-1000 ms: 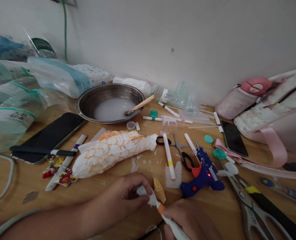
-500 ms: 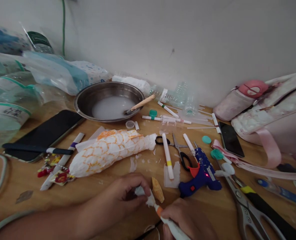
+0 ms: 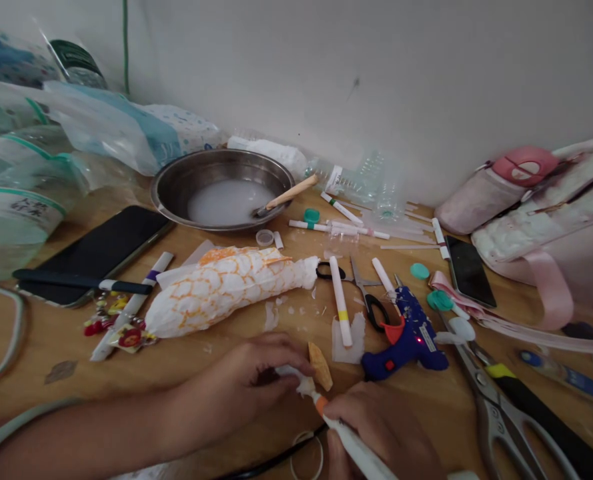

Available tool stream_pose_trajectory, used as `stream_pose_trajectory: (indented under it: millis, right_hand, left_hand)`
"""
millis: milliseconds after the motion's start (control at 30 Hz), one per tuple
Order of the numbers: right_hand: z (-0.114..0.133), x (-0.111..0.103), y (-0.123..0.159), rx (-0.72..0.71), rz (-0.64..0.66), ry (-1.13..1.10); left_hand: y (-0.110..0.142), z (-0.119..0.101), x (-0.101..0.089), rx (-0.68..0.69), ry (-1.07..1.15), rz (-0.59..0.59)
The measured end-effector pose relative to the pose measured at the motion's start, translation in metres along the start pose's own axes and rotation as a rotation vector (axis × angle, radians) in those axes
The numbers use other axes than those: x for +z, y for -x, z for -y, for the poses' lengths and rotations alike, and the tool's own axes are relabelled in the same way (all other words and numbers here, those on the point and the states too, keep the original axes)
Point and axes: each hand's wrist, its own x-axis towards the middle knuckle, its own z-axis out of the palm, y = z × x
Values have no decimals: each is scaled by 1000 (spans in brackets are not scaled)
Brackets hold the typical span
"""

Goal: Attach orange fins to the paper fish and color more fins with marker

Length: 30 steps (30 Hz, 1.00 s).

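Note:
My left hand (image 3: 271,373) pinches a small white papery piece (image 3: 305,385) between thumb and fingers; most of it is hidden by the hand. In my right hand (image 3: 376,427) is a white marker with an orange band (image 3: 351,443), its tip touching or very close to the white piece. Just beyond the fingertips lies a small orange-coloured piece (image 3: 319,367). Further back rests a white paper fish (image 3: 231,290) with orange scale lines drawn on it. A white marker with a yellow band (image 3: 340,303) lies to the right of the fish's tail.
A metal bowl (image 3: 173,207) of cloudy liquid holds a wooden-handled brush (image 3: 293,191). Right of my hands are a blue glue gun (image 3: 409,347) with a red light, black-handled scissors (image 3: 376,312) and large metal scissors (image 3: 493,407). Phones, plastic bottles and a pink bag (image 3: 566,227) surround the area.
The view has shifted, so the table's things appear slightly higher and further right. Both hands keep their holds on the white piece and the marker, which have barely moved against each other.

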Motion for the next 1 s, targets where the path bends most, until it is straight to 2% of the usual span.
stream_pose_trajectory:
  millis: [133, 533, 733, 833, 1000]
  right_hand:
    - [0, 0, 0, 16, -6, -8]
    - [-6, -3, -1, -123, 40, 40]
    - [-2, 5, -4, -112, -106, -14]
    - [-1, 2, -5, -69, -69, -30]
    - [-4, -5, -5, -113, 46, -22]
  left_hand:
    - [0, -3, 0, -15, -2, -3]
    - [0, -2, 0, -21, 16, 1]
    - [0, -2, -1, 14, 12, 6]
    - [1, -3, 0, 12, 1, 3]
    - [2, -3, -1, 6, -9, 10]
